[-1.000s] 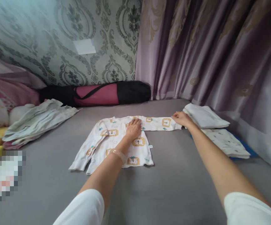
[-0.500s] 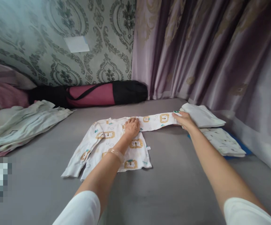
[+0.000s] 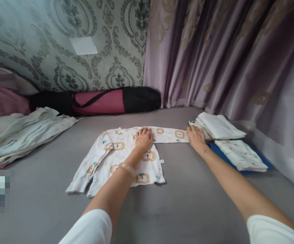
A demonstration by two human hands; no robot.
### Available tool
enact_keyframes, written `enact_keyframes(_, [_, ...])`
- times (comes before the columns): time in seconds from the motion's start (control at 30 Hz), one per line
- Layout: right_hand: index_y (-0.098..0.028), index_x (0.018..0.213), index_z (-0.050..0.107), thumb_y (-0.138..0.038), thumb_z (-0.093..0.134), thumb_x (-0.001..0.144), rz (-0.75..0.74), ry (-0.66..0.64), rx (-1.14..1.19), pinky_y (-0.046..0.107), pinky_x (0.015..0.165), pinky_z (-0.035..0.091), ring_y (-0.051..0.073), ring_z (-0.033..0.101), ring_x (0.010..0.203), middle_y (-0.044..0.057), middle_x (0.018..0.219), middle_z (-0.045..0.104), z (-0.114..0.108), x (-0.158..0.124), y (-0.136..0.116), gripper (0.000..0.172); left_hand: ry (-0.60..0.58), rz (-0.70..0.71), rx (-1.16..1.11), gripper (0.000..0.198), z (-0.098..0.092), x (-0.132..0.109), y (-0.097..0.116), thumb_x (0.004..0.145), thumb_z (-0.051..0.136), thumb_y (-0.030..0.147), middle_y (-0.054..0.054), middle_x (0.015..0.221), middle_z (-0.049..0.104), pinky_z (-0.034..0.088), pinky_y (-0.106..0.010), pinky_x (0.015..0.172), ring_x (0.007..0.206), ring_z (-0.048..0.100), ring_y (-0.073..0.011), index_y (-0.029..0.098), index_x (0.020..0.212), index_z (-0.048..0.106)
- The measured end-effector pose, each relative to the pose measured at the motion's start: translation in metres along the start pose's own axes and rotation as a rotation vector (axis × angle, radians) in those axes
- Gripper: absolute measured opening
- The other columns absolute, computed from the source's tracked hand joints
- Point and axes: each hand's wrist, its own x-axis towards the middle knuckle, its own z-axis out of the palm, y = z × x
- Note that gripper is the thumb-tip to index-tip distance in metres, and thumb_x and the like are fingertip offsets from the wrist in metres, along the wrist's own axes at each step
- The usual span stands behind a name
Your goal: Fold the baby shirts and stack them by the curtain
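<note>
A small white long-sleeved shirt (image 3: 116,156) printed with orange lion faces lies spread on the grey sheet. My left hand (image 3: 144,138) rests palm down near its shoulder, fingers stretched over the cloth. Out at the end of the right-hand sleeve (image 3: 169,134), which runs straight to the side, my right hand (image 3: 196,136) lies palm down with its fingers on the fabric. The cuff passes under that hand, close to a folded white garment (image 3: 219,125). The other sleeve (image 3: 88,169) slants down toward me on the left.
A folded patterned garment (image 3: 240,156) lies on something blue (image 3: 266,164) at the right. Along the wall stretches a long pink and black bag (image 3: 98,101). Crumpled pale clothes (image 3: 30,134) are heaped at the left. Purple curtains (image 3: 202,51) hang behind the bed.
My right hand has gone from gripping the sleeve's end, slightly raised, to lying palm down on it. The sleeve now lies flatter. My left hand stays in place.
</note>
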Motion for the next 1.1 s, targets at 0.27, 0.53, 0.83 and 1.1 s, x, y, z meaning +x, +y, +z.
enact_keyframes(0.27, [-0.011,0.127,0.054,-0.015,0.031,0.096,-0.092,-0.027,0.361,0.039,0.101,0.032,0.027,0.050,0.119,0.019,0.131,0.054,-0.026,0.010,-0.074,0.039,0.006,0.054,-0.037,0.045,0.001,0.000,-0.002,0.098,0.028,0.031,-0.008,0.144,0.049,0.023,-0.043,0.114,0.136,0.037,-0.0233,0.019,0.136,0.049])
enact_keyframes(0.53, [-0.006,0.149,0.028,-0.043,0.012,0.100,-0.247,-0.231,0.708,0.041,0.116,0.014,0.023,0.021,0.145,0.015,0.156,0.027,-0.018,0.014,-0.162,0.064,-0.259,0.107,0.155,0.060,-0.002,0.000,-0.003,0.094,0.031,0.029,-0.012,0.157,0.026,0.016,-0.049,0.118,0.146,0.019,-0.0283,0.010,0.151,0.028])
enact_keyframes(0.83, [-0.008,0.152,0.021,-0.050,0.012,0.098,-0.065,-0.301,0.471,0.048,0.117,0.003,0.027,0.010,0.147,0.013,0.160,0.016,-0.003,-0.002,-0.102,0.069,-0.145,0.078,0.127,0.056,0.010,0.002,-0.002,0.097,0.021,0.031,-0.012,0.153,0.034,0.017,-0.051,0.117,0.144,0.027,-0.0275,0.009,0.147,0.036])
enact_keyframes(1.1, [-0.017,0.150,0.030,-0.050,0.025,0.097,0.140,-0.266,0.352,0.048,0.113,0.017,0.033,0.021,0.143,0.017,0.156,0.026,0.009,-0.013,-0.050,0.062,-0.138,0.080,0.092,0.055,0.010,0.002,-0.003,0.097,0.023,0.030,-0.012,0.153,0.035,0.016,-0.052,0.117,0.144,0.026,-0.0278,0.010,0.146,0.038])
